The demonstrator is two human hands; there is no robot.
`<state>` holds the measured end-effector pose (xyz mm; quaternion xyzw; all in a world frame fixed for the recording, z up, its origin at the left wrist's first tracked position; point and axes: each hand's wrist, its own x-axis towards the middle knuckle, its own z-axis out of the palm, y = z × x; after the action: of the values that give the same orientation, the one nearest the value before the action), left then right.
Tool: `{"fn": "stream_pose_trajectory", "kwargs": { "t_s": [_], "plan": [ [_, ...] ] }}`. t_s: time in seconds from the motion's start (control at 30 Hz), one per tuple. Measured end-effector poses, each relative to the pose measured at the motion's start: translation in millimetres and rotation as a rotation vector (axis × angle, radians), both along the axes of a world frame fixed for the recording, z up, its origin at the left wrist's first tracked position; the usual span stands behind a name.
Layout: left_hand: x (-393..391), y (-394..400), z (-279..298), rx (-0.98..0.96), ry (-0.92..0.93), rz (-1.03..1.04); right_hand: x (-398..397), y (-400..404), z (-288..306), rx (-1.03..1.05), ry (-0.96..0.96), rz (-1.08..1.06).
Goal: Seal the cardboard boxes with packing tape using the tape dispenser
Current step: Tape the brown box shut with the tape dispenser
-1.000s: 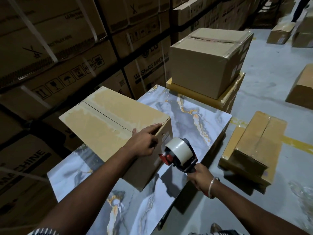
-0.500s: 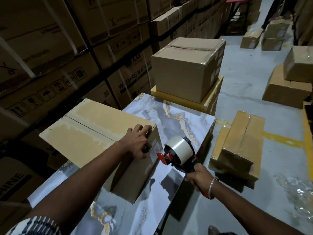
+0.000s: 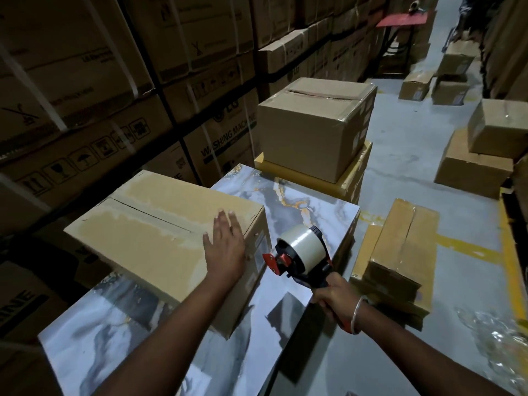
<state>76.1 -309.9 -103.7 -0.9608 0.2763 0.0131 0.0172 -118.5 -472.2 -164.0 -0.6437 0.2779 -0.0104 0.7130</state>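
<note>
My left hand (image 3: 225, 250) has flattened on the box (image 3: 160, 238); my right grip (image 3: 337, 295) clutches the tape dispenser (image 3: 300, 252) (tape seems stuck down).

The room is dim and the stacked boxes (image 3: 85, 90) far left of the grip are dark, while the shiny surface (image 3: 285, 201) shows glare, dark shadows, and bent, blurry edges.
</note>
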Motion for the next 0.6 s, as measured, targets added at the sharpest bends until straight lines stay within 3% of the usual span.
{"fn": "stream_pose_trajectory", "kwargs": {
  "t_s": [0.17,0.6],
  "plan": [
    [-16,2,-13,-0.001,-0.004,0.132,9,0,15,-0.017,-0.008,0.016],
    [-20,39,-12,0.021,0.08,-0.11,46,23,79,-0.05,-0.099,0.142]
  ]
}}
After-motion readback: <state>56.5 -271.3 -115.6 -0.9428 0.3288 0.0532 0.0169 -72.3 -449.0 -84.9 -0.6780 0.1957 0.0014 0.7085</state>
